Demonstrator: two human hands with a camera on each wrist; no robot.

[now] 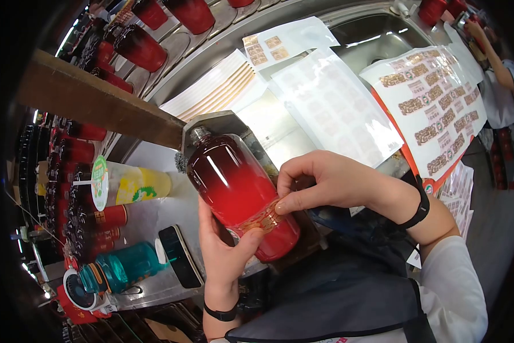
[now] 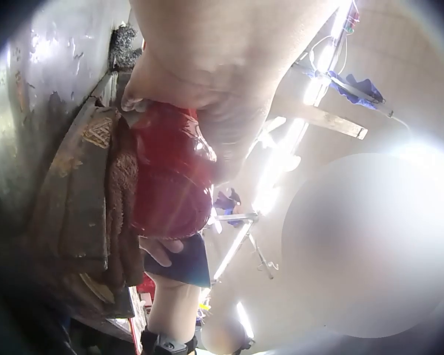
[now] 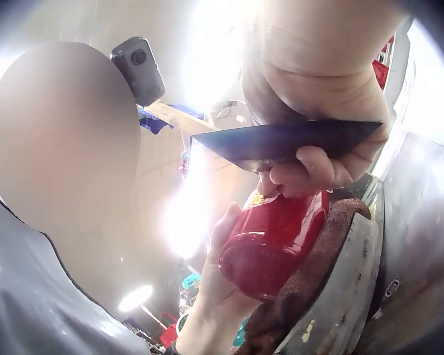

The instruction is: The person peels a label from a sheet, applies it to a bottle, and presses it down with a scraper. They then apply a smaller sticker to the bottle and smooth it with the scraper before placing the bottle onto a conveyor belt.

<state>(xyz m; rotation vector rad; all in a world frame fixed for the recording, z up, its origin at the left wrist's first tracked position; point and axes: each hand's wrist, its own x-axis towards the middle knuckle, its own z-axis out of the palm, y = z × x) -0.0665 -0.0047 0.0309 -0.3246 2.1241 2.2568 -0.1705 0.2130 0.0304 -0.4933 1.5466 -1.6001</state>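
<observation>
A glossy bottle (image 1: 225, 171), dark at the neck and fading to bright red, lies tilted on its side in a cradle with a brown padded rest (image 3: 318, 259). My left hand (image 1: 225, 254) grips it near the base from the left, thumb on the gold label (image 1: 261, 218) that runs across the red glass. From the other side, my right hand (image 1: 331, 183) brings thumb and fingertips to the label's right part. Curled fingers of that hand also hold a thin, dark, flat piece with a pointed end (image 3: 281, 142), mostly hidden in the head view.
Label sheets (image 1: 434, 103) and a white backing sheet (image 1: 337, 103) lie to the right. A drink cup (image 1: 140, 186), teal bottle (image 1: 134, 266) and phone (image 1: 181, 257) are on the left. A brown beam (image 1: 97, 100) crosses toward the cradle. More red bottles (image 1: 140, 48) stand behind.
</observation>
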